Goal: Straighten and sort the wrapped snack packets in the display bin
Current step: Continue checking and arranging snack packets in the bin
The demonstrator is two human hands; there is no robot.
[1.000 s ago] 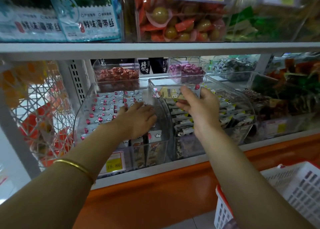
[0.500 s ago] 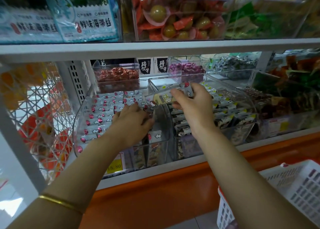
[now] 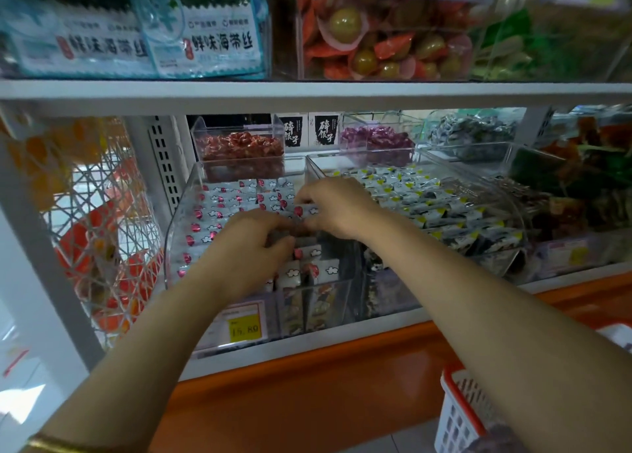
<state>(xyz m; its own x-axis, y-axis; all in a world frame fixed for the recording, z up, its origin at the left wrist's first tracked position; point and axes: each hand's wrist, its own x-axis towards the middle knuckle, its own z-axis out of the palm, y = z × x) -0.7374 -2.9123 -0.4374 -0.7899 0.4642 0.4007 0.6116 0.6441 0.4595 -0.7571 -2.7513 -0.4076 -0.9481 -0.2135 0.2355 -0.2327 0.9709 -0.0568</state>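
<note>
A clear display bin [image 3: 178,227] holds rows of white snack packets with red dots [image 3: 219,209]; several more stand upright at its front [image 3: 290,274]. My right hand [image 3: 337,206] reaches across into this bin and pinches one red-dot packet [image 3: 302,210] at the right side of the rows. Just below and left of it, my left hand [image 3: 249,250] lies on the packets with its fingers curled down among them; the fingertips are hidden, so a grip does not show. The neighbouring clear bin [image 3: 513,209] holds white packets with yellow dots [image 3: 424,199].
Small clear boxes of red [image 3: 239,148], purple [image 3: 376,138] and dark sweets [image 3: 472,131] stand behind. A shelf board [image 3: 307,91] runs close overhead. A yellow price tag [image 3: 244,329] sits on the bin front. A white and red basket [image 3: 461,408] stands at lower right.
My right hand has carried the red-dot packet left and down, from over the yellow-dot bin into the red-dot bin, beside my left hand. My left hand's fingers have curled more.
</note>
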